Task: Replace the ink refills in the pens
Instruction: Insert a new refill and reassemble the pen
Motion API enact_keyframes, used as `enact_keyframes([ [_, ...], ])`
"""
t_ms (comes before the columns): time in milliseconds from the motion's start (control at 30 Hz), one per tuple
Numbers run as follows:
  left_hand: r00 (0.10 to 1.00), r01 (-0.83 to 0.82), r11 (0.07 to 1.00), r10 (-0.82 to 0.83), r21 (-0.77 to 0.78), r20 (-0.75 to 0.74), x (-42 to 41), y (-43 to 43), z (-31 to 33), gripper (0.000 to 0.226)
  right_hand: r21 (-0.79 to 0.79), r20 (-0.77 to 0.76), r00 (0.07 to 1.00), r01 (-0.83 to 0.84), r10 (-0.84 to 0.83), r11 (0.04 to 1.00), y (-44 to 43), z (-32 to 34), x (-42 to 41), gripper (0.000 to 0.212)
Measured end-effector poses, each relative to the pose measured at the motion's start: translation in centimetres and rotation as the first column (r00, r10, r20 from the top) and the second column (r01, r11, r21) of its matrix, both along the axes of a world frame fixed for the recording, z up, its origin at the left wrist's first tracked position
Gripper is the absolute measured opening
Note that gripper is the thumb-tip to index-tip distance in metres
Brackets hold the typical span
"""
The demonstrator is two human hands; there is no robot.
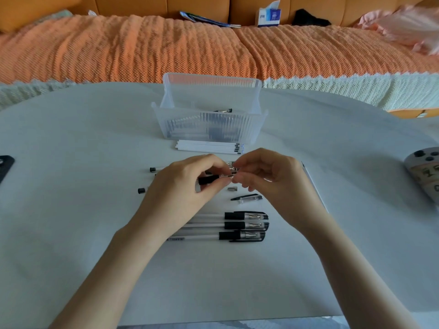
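My left hand point(187, 184) grips a pen with a black grip section point(209, 179), held level above the white table. My right hand point(268, 176) pinches the pen's silver tip end point(234, 170) with thumb and forefinger. Below the hands lie three capped pens point(244, 226) side by side. A loose clear cap with a black clip point(249, 198) and a small silver tip cone point(232, 189) rest under my right hand. Several white refills point(209, 147) lie in a row before the clear bin point(209, 129). Black pen ends point(141, 190) poke out left of my left hand.
The ribbed clear plastic bin holds more pens. A dark phone point(4, 167) lies at the left table edge. A patterned object point(425, 174) sits at the right edge. An orange sofa point(166, 48) with a tissue box point(269, 16) lies behind the table.
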State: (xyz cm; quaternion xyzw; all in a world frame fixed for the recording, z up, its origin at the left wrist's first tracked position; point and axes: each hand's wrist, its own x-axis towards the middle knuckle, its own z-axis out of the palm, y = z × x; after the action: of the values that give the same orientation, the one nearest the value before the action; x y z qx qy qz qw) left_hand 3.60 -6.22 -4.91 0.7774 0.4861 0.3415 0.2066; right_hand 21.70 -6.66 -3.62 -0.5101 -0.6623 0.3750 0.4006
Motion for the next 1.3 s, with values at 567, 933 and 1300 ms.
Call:
enact_keyframes([
  [567, 0.989, 0.033, 0.979, -0.002, -0.202, 0.150, 0.7, -0.2, 0.9, 0.005, 0.275, 0.212, 0.977, -0.051, -0.009, 0.960, 0.1, -0.4, 0.6, 0.005],
  [933, 0.994, -0.062, 0.978, 0.079, -0.201, 0.080, -0.8, 0.2, 0.5, 0.004, 0.195, 0.379, 0.911, 0.092, -0.161, 0.977, 1.3, -0.2, 4.5, 0.007],
  [1300, 0.996, -0.037, 0.982, 0.052, -0.188, 0.076, -0.7, 0.4, 0.4, 0.003, 0.085, 0.587, 0.788, 0.170, -0.187, 0.982, 1.7, -0.8, 5.3, 0.011],
])
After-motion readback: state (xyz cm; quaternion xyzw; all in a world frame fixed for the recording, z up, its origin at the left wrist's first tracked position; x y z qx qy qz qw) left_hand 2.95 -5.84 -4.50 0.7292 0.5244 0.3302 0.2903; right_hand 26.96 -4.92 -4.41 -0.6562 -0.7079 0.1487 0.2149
